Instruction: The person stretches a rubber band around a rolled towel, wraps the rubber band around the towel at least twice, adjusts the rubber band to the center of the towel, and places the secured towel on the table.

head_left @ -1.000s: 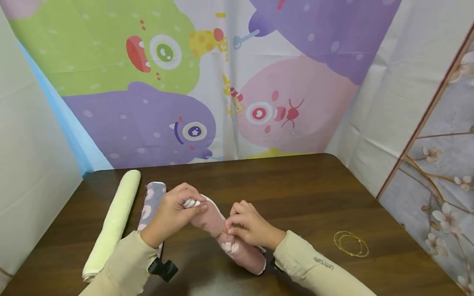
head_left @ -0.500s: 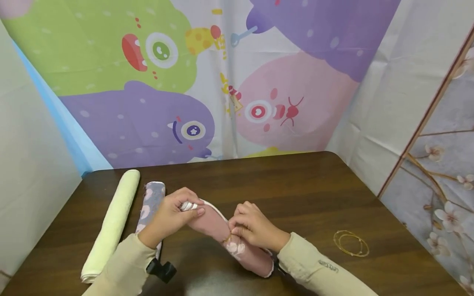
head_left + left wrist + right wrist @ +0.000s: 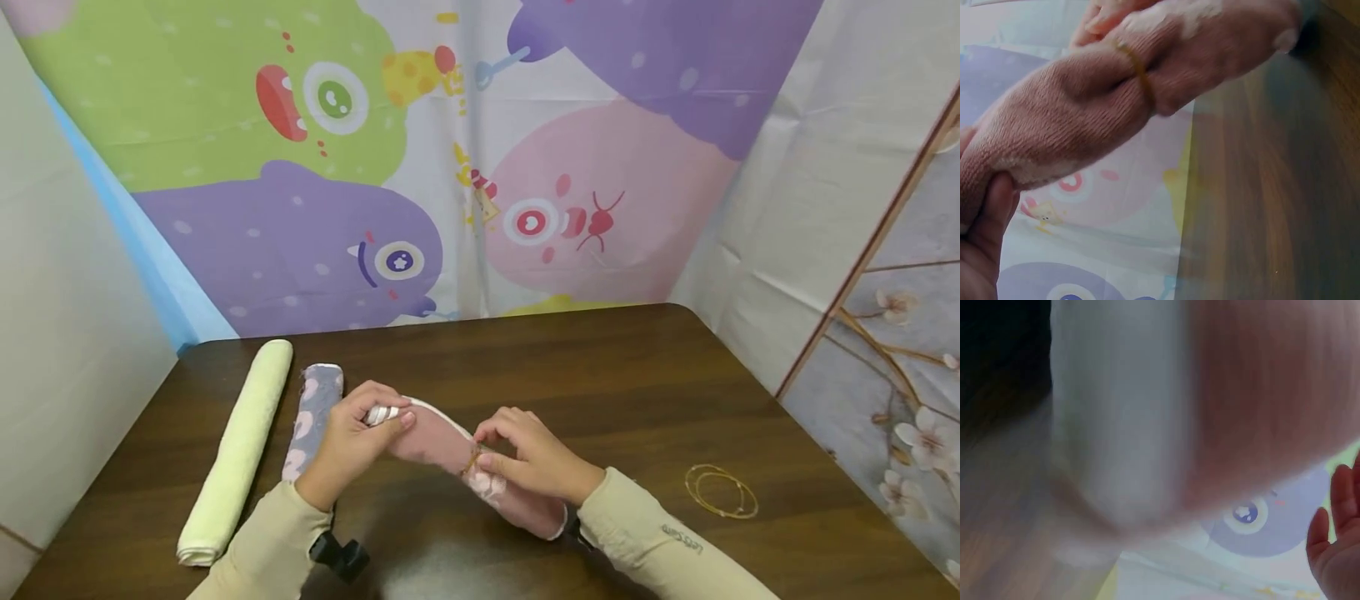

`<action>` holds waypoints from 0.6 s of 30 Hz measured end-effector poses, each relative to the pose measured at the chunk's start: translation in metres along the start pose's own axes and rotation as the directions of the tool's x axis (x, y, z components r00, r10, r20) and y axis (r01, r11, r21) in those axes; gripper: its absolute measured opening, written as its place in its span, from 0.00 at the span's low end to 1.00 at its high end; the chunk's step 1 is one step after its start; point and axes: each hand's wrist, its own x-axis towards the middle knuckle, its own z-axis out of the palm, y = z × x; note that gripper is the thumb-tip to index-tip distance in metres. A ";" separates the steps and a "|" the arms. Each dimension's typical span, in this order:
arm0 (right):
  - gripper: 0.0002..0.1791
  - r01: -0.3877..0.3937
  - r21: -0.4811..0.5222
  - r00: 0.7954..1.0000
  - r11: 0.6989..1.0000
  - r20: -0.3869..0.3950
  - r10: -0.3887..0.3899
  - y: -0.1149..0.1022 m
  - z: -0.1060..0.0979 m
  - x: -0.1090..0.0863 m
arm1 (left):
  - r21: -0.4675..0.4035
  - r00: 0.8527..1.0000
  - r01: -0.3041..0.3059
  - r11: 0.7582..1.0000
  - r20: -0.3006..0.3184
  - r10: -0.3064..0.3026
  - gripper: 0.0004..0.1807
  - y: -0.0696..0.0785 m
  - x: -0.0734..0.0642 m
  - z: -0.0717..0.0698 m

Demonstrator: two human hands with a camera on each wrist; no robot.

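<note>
A pink towel (image 3: 431,437) with white edging is rolled into a tube and held aslant above the table. My left hand (image 3: 352,437) grips its left end, thumb across the top. A thin yellow-brown rubber band (image 3: 1141,78) circles the roll near its middle and draws the cloth in, as the left wrist view shows. At that band, my right hand (image 3: 536,458) pinches with thumb and index finger. The right wrist view is mostly filled by the blurred pink and white cloth.
On the left of the dark wooden table (image 3: 585,375) lie a rolled pale yellow towel (image 3: 240,450) and a rolled grey towel with pink spots (image 3: 318,404), partly behind my left hand. Thin yellow rubber bands (image 3: 722,492) lie at the right. A cartoon curtain (image 3: 360,217) hangs behind.
The right end of the pink towel has swung slightly right and up. My right hand has moved a little right, its thumb and index finger now less bunched. The left hand keeps its grip.
</note>
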 end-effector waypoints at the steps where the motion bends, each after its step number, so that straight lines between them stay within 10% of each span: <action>1: 0.14 -0.035 -0.001 0.999 0.999 0.011 0.035 0.000 -0.002 -0.001 | 0.003 0.999 0.012 1.000 -0.032 -0.012 0.10 0.001 0.000 0.000; 9: 0.37 -0.213 -0.213 0.963 0.954 0.119 0.241 0.003 -0.013 -0.007 | -0.155 0.941 0.214 0.964 -0.232 -0.247 0.05 0.004 0.000 -0.009; 18: 0.28 -0.266 -0.159 0.963 0.951 0.002 0.270 0.018 -0.027 -0.014 | -0.271 0.858 0.385 0.882 -0.248 -0.450 0.08 0.001 0.006 -0.012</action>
